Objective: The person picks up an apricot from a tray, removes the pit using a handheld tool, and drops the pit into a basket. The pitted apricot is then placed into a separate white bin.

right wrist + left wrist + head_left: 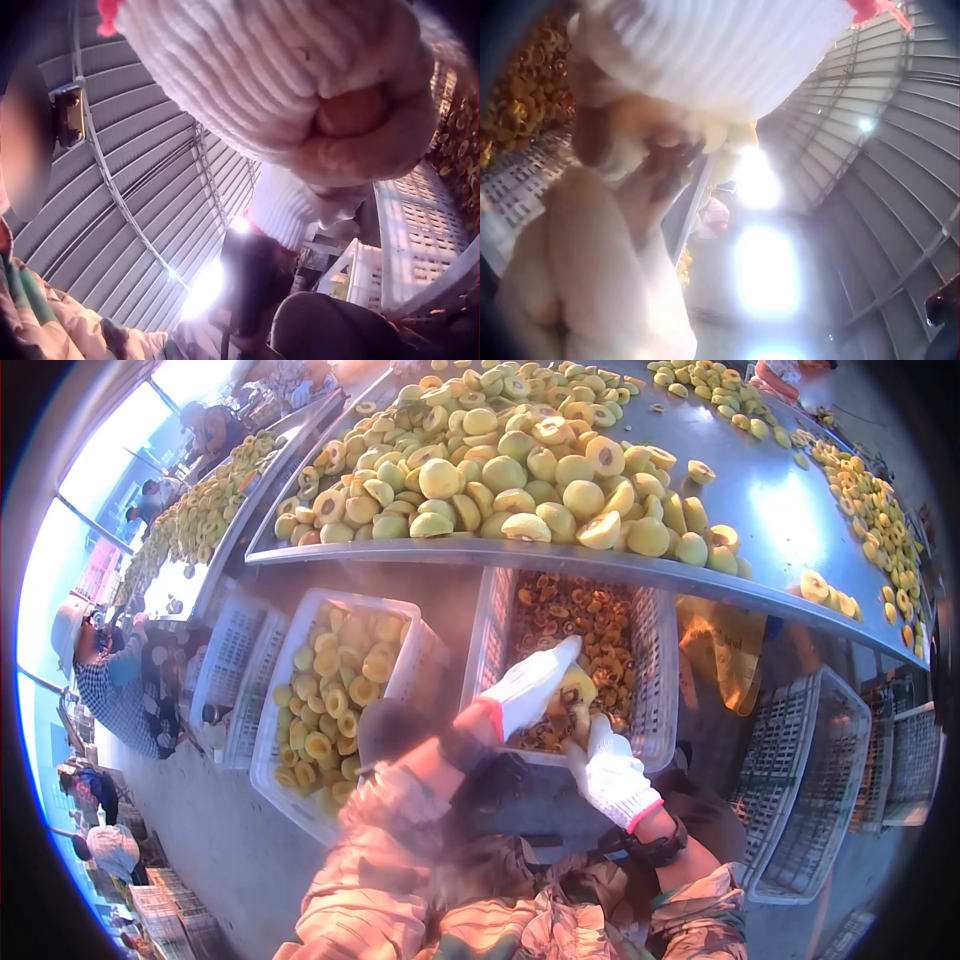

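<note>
Both hands wear white knit gloves and meet over a white crate (655, 680) of brown pits and scraps. My left hand (535, 682) holds a yellow peach half (574, 688), fingers lying across its top. My right hand (610, 768) is close below it, curled around a brown-handled tool (351, 112), whose rounded end shows inside the glove in the right wrist view. In the left wrist view, a dark narrow part of the tool (671, 176) is right at the fruit. The hands hide much of the contact between tool and fruit.
A metal table (720, 490) heaped with peach halves (500, 470) stands just beyond the crate. Left of it is another white crate (265, 745) with peach halves (335, 700). Stacked crates (800, 780) stand at right. Other people (120, 670) work at left.
</note>
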A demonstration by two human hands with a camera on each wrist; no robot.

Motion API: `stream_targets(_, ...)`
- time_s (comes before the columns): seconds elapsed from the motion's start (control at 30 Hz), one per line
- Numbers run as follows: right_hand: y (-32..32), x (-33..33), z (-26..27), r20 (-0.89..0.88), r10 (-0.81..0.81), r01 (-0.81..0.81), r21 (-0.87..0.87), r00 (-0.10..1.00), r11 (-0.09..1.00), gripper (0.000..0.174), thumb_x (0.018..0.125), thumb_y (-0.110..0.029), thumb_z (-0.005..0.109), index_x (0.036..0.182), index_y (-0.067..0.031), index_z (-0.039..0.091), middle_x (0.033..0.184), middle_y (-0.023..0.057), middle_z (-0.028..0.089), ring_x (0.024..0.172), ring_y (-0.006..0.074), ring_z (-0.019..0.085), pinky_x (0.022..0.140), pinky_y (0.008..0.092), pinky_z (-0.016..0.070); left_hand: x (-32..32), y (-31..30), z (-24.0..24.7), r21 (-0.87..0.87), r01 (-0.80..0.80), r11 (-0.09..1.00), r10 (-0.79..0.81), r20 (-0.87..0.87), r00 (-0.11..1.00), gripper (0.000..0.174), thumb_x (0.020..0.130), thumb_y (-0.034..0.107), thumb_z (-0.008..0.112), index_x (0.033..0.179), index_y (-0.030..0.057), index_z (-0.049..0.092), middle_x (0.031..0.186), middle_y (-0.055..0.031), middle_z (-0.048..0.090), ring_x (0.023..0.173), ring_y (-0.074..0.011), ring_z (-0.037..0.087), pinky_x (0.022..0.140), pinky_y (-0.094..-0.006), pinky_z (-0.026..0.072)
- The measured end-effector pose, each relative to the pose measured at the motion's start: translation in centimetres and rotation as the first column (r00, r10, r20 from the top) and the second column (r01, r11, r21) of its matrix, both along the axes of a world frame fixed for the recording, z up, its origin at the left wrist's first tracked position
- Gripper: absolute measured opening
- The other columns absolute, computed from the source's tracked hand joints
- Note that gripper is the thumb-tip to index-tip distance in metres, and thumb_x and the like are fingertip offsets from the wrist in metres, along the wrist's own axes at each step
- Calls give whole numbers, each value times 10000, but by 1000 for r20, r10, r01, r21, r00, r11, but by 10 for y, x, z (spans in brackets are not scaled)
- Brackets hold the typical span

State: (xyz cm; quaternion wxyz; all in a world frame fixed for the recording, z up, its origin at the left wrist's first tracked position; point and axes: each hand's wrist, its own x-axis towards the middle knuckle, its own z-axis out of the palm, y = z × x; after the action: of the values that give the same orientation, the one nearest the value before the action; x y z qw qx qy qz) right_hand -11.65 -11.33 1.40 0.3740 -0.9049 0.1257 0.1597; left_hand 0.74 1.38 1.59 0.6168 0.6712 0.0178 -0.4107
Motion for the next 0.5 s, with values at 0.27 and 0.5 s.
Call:
stream_targets(0.27, -9, 11, 24, -212, -190, 285, 689, 959, 666, 241, 932, -283, 589, 971, -71, 481, 673, 92, 537, 501, 216, 512, 487, 346, 427, -8, -13, 3, -105, -65, 992, 108, 492, 864, 573, 1055, 471, 300, 1234, 12, 593, 1057, -87, 697, 971, -138, 628, 874, -290, 494)
stream_targets(0.5, -19, 4, 31, -347, -88, 343, 795, 934, 500, 244, 937, -241, 606, 1027, -52, 480, 646, 22, 503, 431, 134, 467, 397, 298, 419, -14, -35, 6, -109, -417, 902, 431, 271, 861, 555, 1025, 449, 414, 871, 15, 724, 788, -94, 721, 697, -185, 671, 688, -317, 513)
